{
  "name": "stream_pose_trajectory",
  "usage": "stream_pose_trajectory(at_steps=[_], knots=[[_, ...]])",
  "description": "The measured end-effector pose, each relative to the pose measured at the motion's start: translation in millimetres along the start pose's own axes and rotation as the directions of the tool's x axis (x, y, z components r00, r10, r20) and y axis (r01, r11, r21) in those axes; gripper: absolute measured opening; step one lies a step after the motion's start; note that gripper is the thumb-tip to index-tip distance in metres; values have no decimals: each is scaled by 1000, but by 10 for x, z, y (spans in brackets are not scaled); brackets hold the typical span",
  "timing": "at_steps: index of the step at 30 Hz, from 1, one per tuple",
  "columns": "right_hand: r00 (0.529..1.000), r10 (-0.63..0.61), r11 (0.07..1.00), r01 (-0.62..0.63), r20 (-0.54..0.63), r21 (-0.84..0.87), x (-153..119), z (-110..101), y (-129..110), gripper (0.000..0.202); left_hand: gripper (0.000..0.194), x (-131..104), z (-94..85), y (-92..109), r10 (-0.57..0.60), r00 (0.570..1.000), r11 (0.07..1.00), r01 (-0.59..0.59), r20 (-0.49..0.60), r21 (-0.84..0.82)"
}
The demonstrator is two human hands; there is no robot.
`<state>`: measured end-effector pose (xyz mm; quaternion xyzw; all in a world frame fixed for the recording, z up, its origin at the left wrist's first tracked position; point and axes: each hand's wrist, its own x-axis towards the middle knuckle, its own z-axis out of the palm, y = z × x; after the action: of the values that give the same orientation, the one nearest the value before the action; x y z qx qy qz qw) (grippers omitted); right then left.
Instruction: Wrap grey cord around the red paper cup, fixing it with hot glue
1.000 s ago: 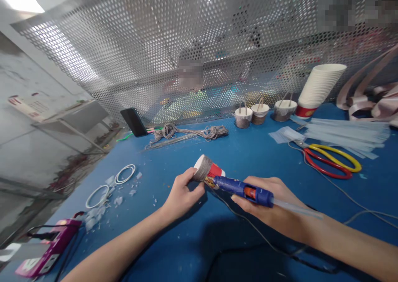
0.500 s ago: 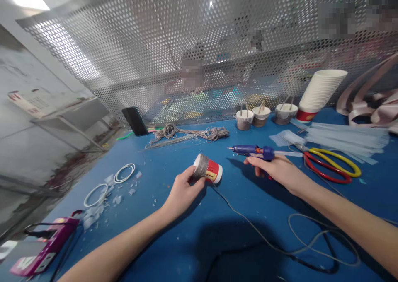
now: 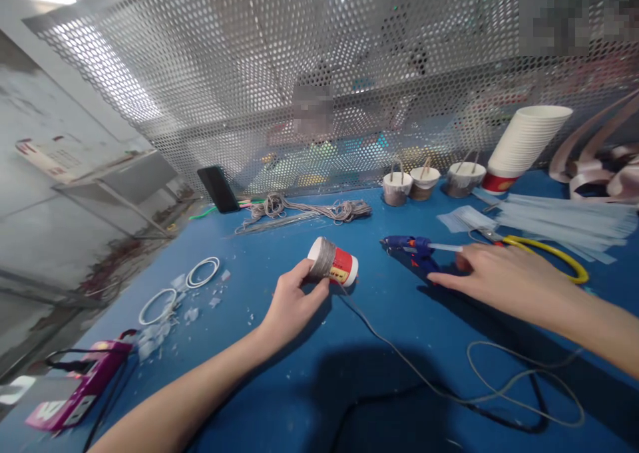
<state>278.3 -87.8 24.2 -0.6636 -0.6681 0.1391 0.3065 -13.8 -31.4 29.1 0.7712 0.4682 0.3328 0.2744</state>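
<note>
My left hand (image 3: 294, 297) is closed round a paper cup (image 3: 344, 267), which is tipped on its side. Grey cord (image 3: 324, 259) is wound about part of the cup, leaving a red printed band and white rim bare. A loose end of the cord (image 3: 377, 333) trails from the cup toward the lower right. The blue hot glue gun (image 3: 409, 245) lies on the table, a clear glue stick (image 3: 446, 247) poking from its back. Just right of it is my right hand (image 3: 504, 273), thumb stretched out apart from the fingers, holding nothing.
Cord-wrapped cups (image 3: 397, 189) and a leaning cup stack (image 3: 524, 144) stand along the perforated screen (image 3: 224, 94). Glue sticks (image 3: 564, 223) and yellow-handled scissors (image 3: 559, 253) lie right. A cord bundle (image 3: 309, 208), phone (image 3: 218, 189), white rings (image 3: 202, 273) and purple power strip (image 3: 82, 386) are left.
My right hand has let go of the glue gun, now down on the table, and moved right. My left hand still holds the cup in about the same place.
</note>
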Motion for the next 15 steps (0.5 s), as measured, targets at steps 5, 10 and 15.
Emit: stream_pose_trajectory(at_steps=[5, 10, 15], knots=[[951, -63, 998, 53, 304, 42, -238, 2, -448, 23, 7, -23, 17, 33, 68, 998, 997, -68, 2, 40], [924, 66, 726, -303, 375, 618, -176, 591, -943, 19, 10, -118, 43, 42, 181, 983, 969, -171, -41, 175], [832, 144, 155, -553, 535, 819, -79, 828, -1092, 24, 13, -147, 33, -28, 370, 924, 883, -319, -95, 344]])
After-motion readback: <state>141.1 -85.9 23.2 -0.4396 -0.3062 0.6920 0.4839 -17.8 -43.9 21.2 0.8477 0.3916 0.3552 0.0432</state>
